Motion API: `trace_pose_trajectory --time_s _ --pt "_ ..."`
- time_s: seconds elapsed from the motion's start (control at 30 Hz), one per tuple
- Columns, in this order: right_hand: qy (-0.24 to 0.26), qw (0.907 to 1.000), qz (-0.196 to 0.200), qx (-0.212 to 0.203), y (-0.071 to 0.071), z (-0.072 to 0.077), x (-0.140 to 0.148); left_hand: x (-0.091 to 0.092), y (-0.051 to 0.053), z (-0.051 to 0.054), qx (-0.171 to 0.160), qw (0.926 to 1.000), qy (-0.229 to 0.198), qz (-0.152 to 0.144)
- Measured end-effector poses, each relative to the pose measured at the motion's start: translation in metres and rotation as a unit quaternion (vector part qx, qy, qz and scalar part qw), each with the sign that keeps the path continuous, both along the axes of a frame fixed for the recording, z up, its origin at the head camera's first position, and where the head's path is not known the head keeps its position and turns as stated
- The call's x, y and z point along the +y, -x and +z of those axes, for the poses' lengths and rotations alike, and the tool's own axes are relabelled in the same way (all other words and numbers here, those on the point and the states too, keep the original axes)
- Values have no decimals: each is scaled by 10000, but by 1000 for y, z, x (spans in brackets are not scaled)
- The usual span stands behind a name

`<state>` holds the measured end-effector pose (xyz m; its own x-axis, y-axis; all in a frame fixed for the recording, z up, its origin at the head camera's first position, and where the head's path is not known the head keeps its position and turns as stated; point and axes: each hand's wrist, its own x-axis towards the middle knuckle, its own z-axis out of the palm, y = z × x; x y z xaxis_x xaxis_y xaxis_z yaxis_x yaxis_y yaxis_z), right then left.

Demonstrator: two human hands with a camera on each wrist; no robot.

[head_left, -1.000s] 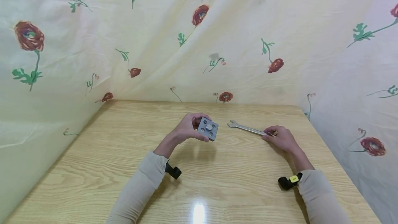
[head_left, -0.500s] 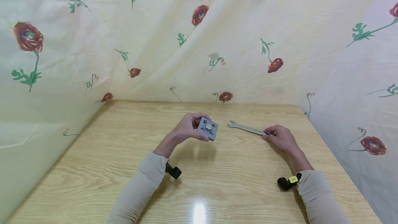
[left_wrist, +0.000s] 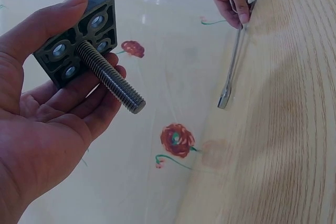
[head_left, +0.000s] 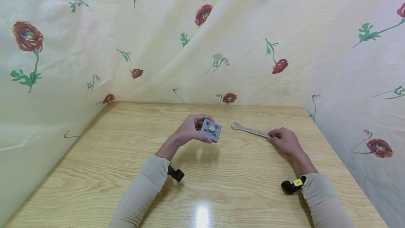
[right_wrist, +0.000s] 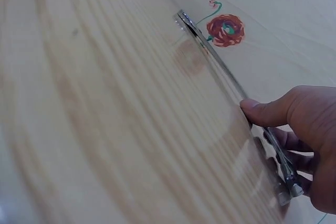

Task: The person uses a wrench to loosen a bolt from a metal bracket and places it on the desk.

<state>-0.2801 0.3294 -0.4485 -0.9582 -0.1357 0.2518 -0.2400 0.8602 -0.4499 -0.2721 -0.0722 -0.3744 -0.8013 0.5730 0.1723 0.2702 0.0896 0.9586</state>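
Above the table, my left hand (head_left: 190, 129) grips a square grey plate (head_left: 209, 136) by its edges, thumb on one side and fingers on the other. A hex bolt head (head_left: 212, 128) sits at the plate's centre, with several round holes about it. In the left wrist view the bolt's threaded shank (left_wrist: 110, 77) sticks out from the plate's ribbed underside. To the right, my right hand (head_left: 285, 140) pinches one end of a silver wrench (head_left: 252, 131) between thumb and fingers. The wrench's open-jawed end points left toward the plate. Its other end lies partly behind my fingers.
Both hands are over a wood-grain table (head_left: 221, 185). A flower-printed cloth (head_left: 164, 27) hangs behind it and along both sides. Each wrist carries a small black camera, the left one (head_left: 176, 174) and the right one (head_left: 291, 186).
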Motion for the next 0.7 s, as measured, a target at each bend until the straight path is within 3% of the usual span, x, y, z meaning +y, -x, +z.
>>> trace_pose_trajectory --time_s 0.37,0.53,0.7 --pt "19 9998 98 -151 1 2 1 0 1 0 -5 10000 -35 7" --pt "151 9987 157 -451 -3 16 -2 0 0 1 -19 10000 -7 32" --pt "287 9993 140 -186 -5 37 -15 0 1 0 -18 10000 40 81"
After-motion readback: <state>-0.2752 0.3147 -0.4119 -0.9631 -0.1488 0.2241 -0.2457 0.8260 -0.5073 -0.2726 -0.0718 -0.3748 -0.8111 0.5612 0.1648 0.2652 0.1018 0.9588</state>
